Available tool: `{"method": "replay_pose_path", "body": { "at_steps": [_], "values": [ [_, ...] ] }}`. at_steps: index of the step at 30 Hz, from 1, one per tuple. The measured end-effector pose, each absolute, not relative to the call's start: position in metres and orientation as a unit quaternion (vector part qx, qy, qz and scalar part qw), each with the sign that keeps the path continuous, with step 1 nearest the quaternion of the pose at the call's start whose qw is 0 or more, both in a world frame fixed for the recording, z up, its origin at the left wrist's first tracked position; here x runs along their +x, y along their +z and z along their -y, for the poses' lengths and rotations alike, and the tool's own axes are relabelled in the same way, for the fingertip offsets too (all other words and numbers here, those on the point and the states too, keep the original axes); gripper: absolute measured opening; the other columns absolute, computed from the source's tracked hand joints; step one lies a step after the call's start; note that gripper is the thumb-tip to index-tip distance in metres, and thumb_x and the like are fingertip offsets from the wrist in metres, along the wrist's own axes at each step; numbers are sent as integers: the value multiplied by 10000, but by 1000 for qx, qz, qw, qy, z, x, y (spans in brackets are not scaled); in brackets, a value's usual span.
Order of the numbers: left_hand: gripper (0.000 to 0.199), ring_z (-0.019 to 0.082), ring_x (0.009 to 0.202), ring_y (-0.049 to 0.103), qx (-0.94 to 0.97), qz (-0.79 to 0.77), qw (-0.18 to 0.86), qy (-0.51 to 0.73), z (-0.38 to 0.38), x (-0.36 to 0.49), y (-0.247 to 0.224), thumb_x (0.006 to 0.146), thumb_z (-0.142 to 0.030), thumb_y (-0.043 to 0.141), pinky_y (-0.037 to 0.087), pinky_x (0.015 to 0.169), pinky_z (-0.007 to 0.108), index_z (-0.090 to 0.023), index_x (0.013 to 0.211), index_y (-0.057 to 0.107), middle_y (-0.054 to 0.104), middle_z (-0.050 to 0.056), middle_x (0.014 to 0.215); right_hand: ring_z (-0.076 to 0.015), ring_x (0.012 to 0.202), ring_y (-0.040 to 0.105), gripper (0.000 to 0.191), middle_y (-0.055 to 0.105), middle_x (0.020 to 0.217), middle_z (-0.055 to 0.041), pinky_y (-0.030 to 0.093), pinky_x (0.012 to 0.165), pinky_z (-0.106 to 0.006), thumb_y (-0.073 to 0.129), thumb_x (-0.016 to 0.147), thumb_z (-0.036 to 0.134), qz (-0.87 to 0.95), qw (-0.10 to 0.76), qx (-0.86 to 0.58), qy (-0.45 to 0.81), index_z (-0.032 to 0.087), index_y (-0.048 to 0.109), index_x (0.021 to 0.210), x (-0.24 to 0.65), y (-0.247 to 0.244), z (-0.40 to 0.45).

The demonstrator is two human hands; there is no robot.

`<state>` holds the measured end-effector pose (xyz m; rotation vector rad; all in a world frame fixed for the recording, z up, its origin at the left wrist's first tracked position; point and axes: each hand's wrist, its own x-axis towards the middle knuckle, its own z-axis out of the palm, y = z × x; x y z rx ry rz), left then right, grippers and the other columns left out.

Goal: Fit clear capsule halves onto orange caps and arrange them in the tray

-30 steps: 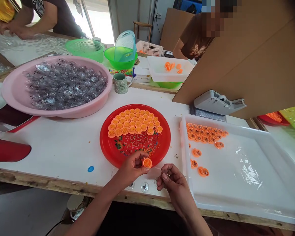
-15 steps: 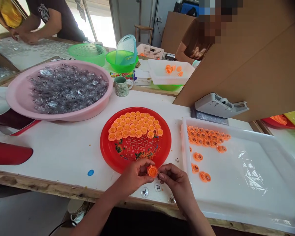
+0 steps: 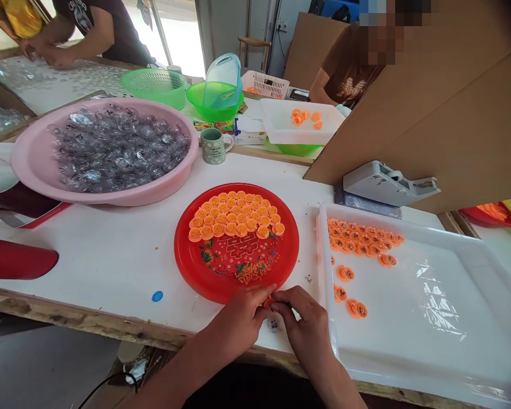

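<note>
Low in front of me, by the near rim of the red plate [image 3: 183, 267], my left hand [image 3: 241, 315] grips a small round orange piece [image 3: 269, 303] between thumb and fingers. My right hand [image 3: 307, 324] pinches at the same piece from the other side; the fingers cover most of it. Under the hands lies a clear disc [image 3: 274, 324] with a dark print. Rows of similar orange pieces [image 3: 236, 213] fill the far half of the plate. To the right, a white tray [image 3: 409, 352] holds orange pieces with dark printed tops [image 3: 357, 236].
A pink basin [image 3: 29, 153] full of clear discs [image 3: 123, 150] stands at the left, beside a green mug [image 3: 213, 149]. A tape dispenser [image 3: 389, 183] sits by a cardboard panel [image 3: 430, 113]. A blue disc [image 3: 157, 296] lies near the table edge. Two people are across the table.
My hands have drawn together around the orange piece, which has tilted and is now mostly hidden. My right fingers have moved left onto it. The view has shifted slightly.
</note>
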<state>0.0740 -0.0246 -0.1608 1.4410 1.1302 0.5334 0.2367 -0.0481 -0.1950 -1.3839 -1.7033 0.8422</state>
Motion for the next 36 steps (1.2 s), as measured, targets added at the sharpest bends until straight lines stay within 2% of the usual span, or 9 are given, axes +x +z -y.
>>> {"method": "replay_pose_path", "body": {
  "at_steps": [5, 9, 14, 17, 22, 26, 30, 36],
  "values": [
    [282, 203, 920, 646, 619, -477, 577, 237, 25, 80, -164, 836, -121, 496, 494, 825, 292, -228, 1034, 665, 687, 30, 920, -149, 686, 616, 219, 652, 797, -30, 503, 610, -254, 511, 906, 99, 712, 370, -525, 283, 232, 684, 927, 237, -201, 51],
    [283, 227, 927, 658, 570, -494, 612, 238, 24, 82, -170, 818, -162, 543, 511, 843, 336, -216, 1051, 695, 707, 38, 863, -161, 698, 619, 265, 669, 793, -46, 508, 626, -275, 474, 914, 93, 754, 352, -506, 227, 226, 703, 923, 237, -201, 50],
    [470, 247, 995, 671, 452, -527, 678, 240, 20, 76, -176, 732, -205, 665, 516, 907, 385, -173, 1200, 639, 732, 73, 996, -165, 695, 658, 95, 695, 790, -33, 553, 631, -270, 627, 860, 196, 620, 387, -559, 391, 224, 717, 871, 243, -204, 44],
    [428, 243, 979, 675, 438, -518, 697, 233, 19, 73, -174, 705, -201, 690, 518, 900, 372, -166, 1132, 673, 732, 70, 1002, -171, 671, 666, 19, 704, 750, -14, 558, 620, -270, 705, 806, 231, 556, 376, -583, 457, 219, 718, 814, 246, -206, 43],
    [230, 228, 905, 672, 524, -522, 633, 225, 22, 78, -172, 777, -178, 599, 514, 850, 348, -202, 964, 731, 722, 23, 863, -161, 726, 652, 162, 685, 821, -28, 530, 642, -261, 579, 886, 158, 663, 382, -544, 343, 243, 716, 900, 241, -204, 47],
    [302, 238, 959, 670, 499, -549, 624, 246, 24, 85, -175, 796, -203, 594, 514, 890, 363, -198, 1073, 713, 735, 48, 968, -141, 695, 628, 145, 654, 794, -6, 514, 629, -244, 586, 877, 125, 653, 388, -563, 325, 236, 679, 867, 238, -202, 47],
    [399, 228, 1010, 668, 435, -545, 646, 311, 27, 87, -181, 777, -243, 636, 528, 911, 340, -192, 1172, 668, 716, 67, 1118, -148, 701, 642, 63, 665, 796, -2, 532, 652, -252, 621, 870, 181, 612, 397, -581, 361, 225, 656, 841, 242, -202, 46],
    [334, 214, 905, 677, 421, -515, 660, 349, 28, 79, -175, 733, -263, 686, 553, 840, 318, -202, 1061, 703, 736, 39, 986, -144, 718, 628, 41, 653, 804, 2, 509, 635, -252, 626, 885, 203, 620, 427, -568, 334, 235, 649, 874, 242, -196, 49]
  ]
}}
